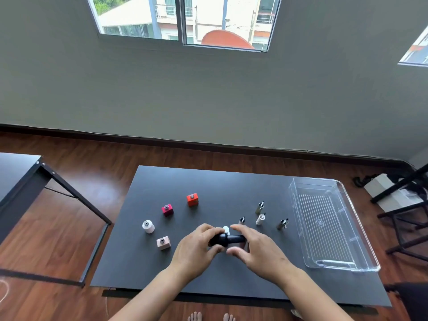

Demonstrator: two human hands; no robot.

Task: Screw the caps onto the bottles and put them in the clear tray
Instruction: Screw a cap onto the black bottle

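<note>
My left hand (196, 247) grips a black bottle (218, 239) lying sideways above the table. My right hand (254, 247) holds the long black cap (236, 239) that sits on the bottle's neck. Open bottles stand to the left: orange (192, 199), magenta (167, 209), white round (148, 226) and pale pink (163, 243). Loose brush caps stand to the right: a white one (260, 219) and three darker ones (259, 207) (282, 224) (241, 220). A small white piece (226, 229) shows just behind my hands. The clear tray (298, 218) sits at the table's right end with nothing in it.
The work surface is a black table (231, 181) over a wooden floor. A second black table (20, 174) stands to the left. Black frame legs and white boxes (382, 188) crowd the floor beyond the tray. My bare feet show under the front edge.
</note>
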